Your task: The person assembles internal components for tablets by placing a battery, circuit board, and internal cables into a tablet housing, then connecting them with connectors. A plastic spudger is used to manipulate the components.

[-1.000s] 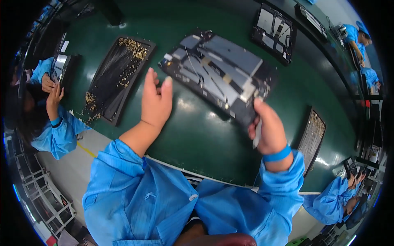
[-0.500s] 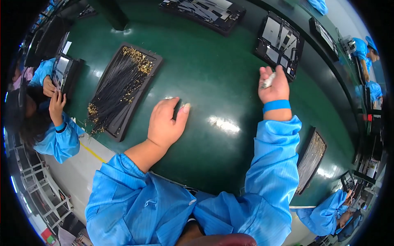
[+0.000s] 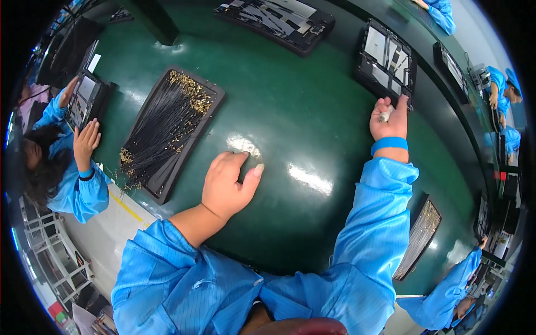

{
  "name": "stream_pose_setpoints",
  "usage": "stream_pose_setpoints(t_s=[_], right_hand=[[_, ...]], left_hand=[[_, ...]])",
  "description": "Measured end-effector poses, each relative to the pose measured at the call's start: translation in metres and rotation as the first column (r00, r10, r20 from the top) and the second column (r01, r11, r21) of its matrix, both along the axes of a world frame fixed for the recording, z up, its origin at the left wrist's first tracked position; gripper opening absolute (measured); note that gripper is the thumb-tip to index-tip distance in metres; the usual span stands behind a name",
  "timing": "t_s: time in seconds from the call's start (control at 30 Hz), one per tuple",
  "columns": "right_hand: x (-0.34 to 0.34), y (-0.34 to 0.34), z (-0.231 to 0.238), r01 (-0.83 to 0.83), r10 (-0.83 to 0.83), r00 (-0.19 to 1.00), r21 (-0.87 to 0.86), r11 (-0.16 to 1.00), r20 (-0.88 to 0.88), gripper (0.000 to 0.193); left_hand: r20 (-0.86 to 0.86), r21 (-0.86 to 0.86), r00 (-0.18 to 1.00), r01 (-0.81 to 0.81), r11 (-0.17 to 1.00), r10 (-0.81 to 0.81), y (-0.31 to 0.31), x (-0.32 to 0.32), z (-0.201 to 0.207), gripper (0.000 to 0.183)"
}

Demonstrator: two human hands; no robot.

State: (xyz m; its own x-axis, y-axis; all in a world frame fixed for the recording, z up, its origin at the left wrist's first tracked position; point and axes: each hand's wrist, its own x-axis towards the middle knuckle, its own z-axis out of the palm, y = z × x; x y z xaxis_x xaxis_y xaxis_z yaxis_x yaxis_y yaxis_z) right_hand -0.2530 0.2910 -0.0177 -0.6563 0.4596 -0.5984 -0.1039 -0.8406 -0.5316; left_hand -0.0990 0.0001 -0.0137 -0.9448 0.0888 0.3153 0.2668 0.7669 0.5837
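Note:
My left hand (image 3: pixel 228 184) is held over the green table (image 3: pixel 279 223), fingers loosely bent and thumb apart, with nothing in it. My right arm reaches far right, and that hand (image 3: pixel 389 124) has its fingers curled round a small white piece (image 3: pixel 386 115), too small to name. The right thumb meets the near edge of an opened flat electronic device (image 3: pixel 382 75) in a black frame, its grey panels and dark strips exposed. Whether the thumb presses on it I cannot tell. Left of my left hand lies a dark tray (image 3: pixel 192 134) of thin black cables (image 3: pixel 159 120) with gold-coloured ends.
Another opened device (image 3: pixel 276 22) lies at the far edge, and one more (image 3: pixel 451 72) sits beyond a dark rail on the right. A second cable tray (image 3: pixel 419 237) is beside my right sleeve. A co-worker's hand (image 3: pixel 86 142) touches a device (image 3: pixel 84 100) at left. A dark post (image 3: pixel 151 22) stands on the table.
My right hand has shifted rightward along the device's near edge, still with the white piece. My left hand stays nearly in place. The left co-worker's hands have moved to the sides of their device.

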Motion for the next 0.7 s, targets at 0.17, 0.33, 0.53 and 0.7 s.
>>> stream_pose_setpoints(t_s=[0.17, 0.33, 0.53, 0.7], right_hand=[[0.039, -0.036, 0.023, -0.326, 0.317, 0.941, 0.062, 0.943, 0.122, 0.022], [0.132, -0.063, 0.019, -0.528, 0.554, 0.827, -0.203, 0.824, 0.095, 0.025], [0.240, -0.104, 0.041, -0.623, 0.650, 0.738, -0.188, 0.760, 0.181, 0.037], [0.284, -0.112, 0.051, -0.630, 0.656, 0.727, -0.184, 0.755, 0.204, 0.041]], left_hand=[[0.067, 0.039, 0.998, -0.018, 0.999, 0.016, -0.002, 0.002, 0.001, 0.028], [0.081, 0.113, 0.994, -0.084, 0.990, 0.076, -0.001, 0.004, -0.001, 0.031], [0.203, 0.354, 0.978, -0.117, 0.928, 0.046, 0.007, 0.010, 0.007, 0.034], [0.651, 0.743, 0.515, -0.583, 0.329, -0.557, 0.040, 0.067, 0.030, 0.041]])
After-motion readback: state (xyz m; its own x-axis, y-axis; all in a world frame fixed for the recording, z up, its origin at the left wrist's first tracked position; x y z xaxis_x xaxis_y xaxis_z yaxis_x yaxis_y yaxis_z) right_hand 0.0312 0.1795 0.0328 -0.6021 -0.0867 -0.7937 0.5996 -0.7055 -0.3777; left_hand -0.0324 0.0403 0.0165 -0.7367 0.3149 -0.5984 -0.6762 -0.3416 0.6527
